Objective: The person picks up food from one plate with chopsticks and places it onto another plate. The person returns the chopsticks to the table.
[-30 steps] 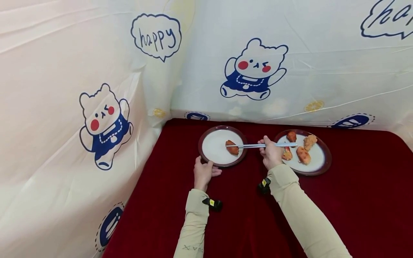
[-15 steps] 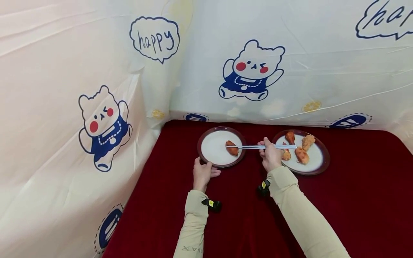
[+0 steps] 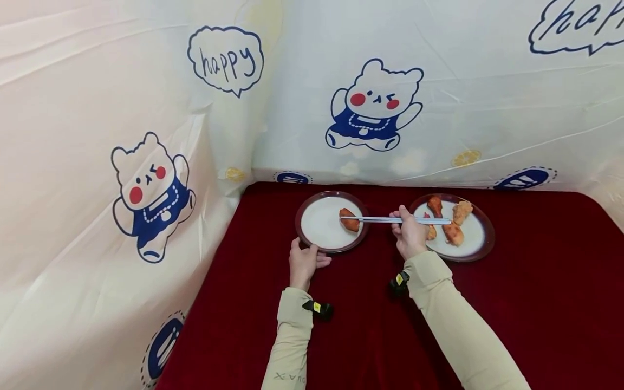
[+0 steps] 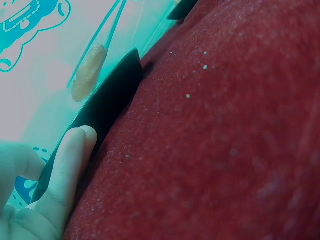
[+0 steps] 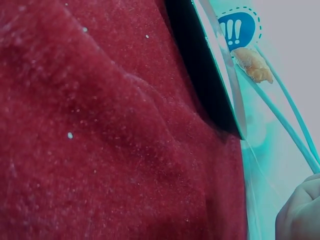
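My left hand [image 3: 303, 263] grips the near-left rim of a white plate with a brown edge [image 3: 319, 230]; in the left wrist view, fingers [image 4: 65, 165] lie along its dark underside. A browned piece of fried chicken [image 3: 348, 221] is over the right part of this plate. Metal chopsticks [image 3: 375, 220] reach it from the right, and their tips straddle it in the left wrist view. They are held by my right hand [image 3: 410, 233], between the two plates. Their rear ends stretch over a second brown-rimmed plate [image 3: 470, 250].
On the right plate lie a drumstick [image 3: 435, 206], a crumbly fried piece [image 3: 461, 211], a smooth golden piece [image 3: 454, 234] and another piece [image 3: 431, 233] partly behind my right hand. Dark red cloth [image 3: 361, 325] covers the table. A printed curtain [image 3: 292, 108] hangs along the back and left.
The head view has shifted slightly, so everything sits a little further left. Both hands keep nearly the same pose, with the chopsticks still at the chicken piece.
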Demonstrator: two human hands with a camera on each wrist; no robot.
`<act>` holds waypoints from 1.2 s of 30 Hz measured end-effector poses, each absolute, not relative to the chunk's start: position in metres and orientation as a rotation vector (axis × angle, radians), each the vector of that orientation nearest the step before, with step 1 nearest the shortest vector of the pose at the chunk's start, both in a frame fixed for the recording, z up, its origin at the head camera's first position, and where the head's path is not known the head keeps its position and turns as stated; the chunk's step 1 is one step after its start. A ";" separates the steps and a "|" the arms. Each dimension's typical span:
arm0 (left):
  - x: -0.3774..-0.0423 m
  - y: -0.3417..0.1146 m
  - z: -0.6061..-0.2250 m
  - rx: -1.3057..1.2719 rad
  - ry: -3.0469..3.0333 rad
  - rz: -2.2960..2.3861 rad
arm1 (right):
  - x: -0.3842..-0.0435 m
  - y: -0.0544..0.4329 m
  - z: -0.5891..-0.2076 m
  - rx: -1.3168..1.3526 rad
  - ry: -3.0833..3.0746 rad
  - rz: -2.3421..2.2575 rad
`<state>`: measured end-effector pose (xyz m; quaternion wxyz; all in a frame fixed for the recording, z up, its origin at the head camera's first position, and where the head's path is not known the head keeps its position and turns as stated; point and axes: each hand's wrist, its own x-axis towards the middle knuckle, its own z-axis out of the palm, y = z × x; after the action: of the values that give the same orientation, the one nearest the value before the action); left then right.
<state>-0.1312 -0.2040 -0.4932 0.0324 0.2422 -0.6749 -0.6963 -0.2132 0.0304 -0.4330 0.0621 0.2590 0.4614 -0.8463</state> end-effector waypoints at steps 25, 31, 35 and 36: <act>-0.131 -0.201 -0.492 0.724 -2.085 -2.150 | -0.201 0.066 -0.412 0.674 1.249 -2.725; -0.131 -0.202 -0.493 0.731 -2.081 -2.143 | -0.200 0.079 -0.407 0.655 1.192 -2.771; -0.132 -0.203 -0.493 0.734 -2.087 -2.147 | -0.199 0.087 -0.403 0.679 1.225 -2.805; -0.132 -0.203 -0.493 0.734 -2.088 -2.146 | -0.198 0.090 -0.403 0.674 1.244 -2.804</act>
<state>-0.1316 -0.2028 -0.4930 0.0292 0.2381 -0.6770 -0.6958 -0.1982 0.0899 -0.4025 0.0002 0.2146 0.3962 -0.8928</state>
